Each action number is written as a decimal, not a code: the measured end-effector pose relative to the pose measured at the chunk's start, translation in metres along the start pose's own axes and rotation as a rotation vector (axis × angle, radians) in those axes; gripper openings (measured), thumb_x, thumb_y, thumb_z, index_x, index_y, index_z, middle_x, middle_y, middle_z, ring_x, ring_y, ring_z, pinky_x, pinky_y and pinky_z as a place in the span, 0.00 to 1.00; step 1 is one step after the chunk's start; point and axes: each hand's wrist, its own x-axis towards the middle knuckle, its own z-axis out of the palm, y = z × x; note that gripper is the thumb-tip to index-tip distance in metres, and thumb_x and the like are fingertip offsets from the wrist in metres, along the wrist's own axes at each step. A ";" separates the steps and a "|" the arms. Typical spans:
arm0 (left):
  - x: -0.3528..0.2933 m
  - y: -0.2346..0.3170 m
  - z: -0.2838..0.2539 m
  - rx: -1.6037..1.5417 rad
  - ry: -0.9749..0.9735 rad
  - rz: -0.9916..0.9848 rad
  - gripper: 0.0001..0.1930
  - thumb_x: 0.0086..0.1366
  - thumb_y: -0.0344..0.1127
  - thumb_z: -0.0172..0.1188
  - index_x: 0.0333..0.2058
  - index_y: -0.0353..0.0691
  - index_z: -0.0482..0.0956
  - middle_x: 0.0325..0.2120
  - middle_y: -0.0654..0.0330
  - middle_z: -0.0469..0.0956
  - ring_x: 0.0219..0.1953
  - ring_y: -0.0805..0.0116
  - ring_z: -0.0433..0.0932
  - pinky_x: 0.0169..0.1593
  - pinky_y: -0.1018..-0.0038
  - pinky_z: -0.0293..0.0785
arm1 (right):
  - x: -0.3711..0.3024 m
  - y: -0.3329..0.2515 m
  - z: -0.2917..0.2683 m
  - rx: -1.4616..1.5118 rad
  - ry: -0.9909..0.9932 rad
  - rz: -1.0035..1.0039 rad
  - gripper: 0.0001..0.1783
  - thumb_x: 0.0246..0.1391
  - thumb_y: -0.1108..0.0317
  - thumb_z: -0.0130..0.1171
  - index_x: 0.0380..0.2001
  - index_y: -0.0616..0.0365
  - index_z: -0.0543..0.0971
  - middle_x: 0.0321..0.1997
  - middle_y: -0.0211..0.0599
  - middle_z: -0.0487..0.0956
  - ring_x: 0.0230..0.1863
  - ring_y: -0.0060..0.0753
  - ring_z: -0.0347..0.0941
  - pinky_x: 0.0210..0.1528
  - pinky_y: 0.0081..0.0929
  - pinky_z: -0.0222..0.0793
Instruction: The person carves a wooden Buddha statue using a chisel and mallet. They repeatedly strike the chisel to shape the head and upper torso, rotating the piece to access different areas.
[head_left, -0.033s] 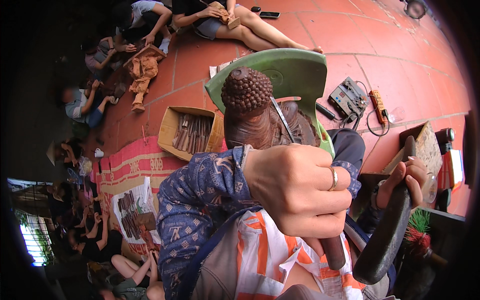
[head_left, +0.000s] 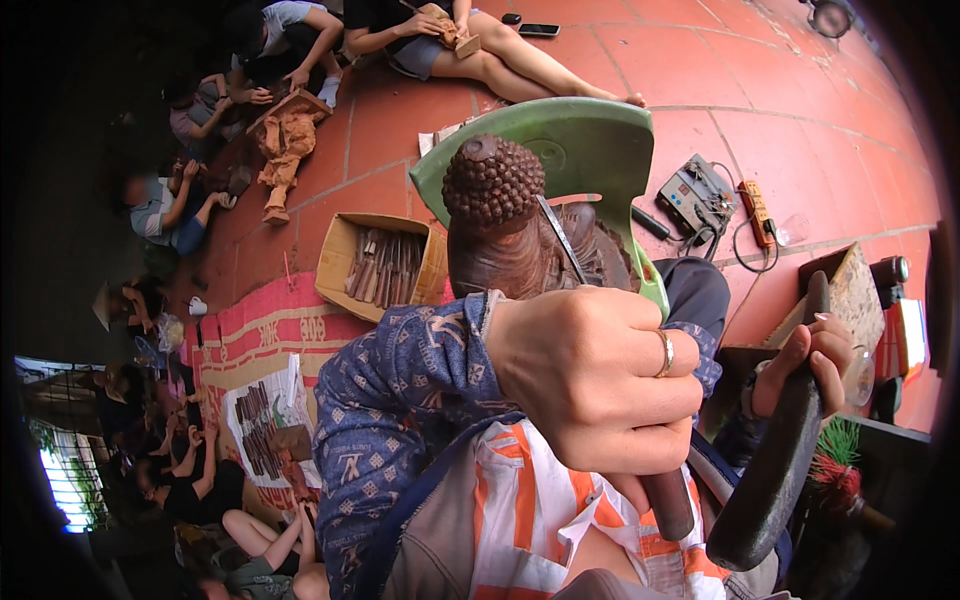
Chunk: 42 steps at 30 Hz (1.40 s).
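My left hand (head_left: 600,385), with a ring on one finger, is closed round a wood chisel. The chisel's thin metal blade (head_left: 563,240) points away and up toward a dark carved wooden statue (head_left: 495,185) with knobbly curls on its head. Its tip appears to meet the statue just beside the head. Below my fist the round wooden handle (head_left: 668,508) sticks out. On the right, my right hand (head_left: 815,365) grips a dark, club-shaped wooden mallet (head_left: 765,475), its thick end hanging down close to the chisel handle. A green plastic chair (head_left: 590,140) surrounds the statue.
A cardboard box (head_left: 335,265) of chisels stands to the left; more tools (head_left: 260,430) lie on paper over a patterned mat (head_left: 270,335). On the right are a grey control box (head_left: 695,190), an orange power strip (head_left: 757,210) and a wooden box (head_left: 850,300). Several people sit at far left.
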 end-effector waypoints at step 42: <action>0.006 -0.001 -0.017 0.029 0.126 -0.140 0.25 0.42 0.60 0.66 0.19 0.46 0.67 0.17 0.65 0.61 0.16 0.70 0.66 0.16 0.74 0.60 | 0.036 -0.004 -0.022 -0.046 0.039 -0.082 0.19 0.56 0.82 0.59 0.42 0.55 0.61 0.29 0.43 0.70 0.28 0.40 0.70 0.33 0.37 0.70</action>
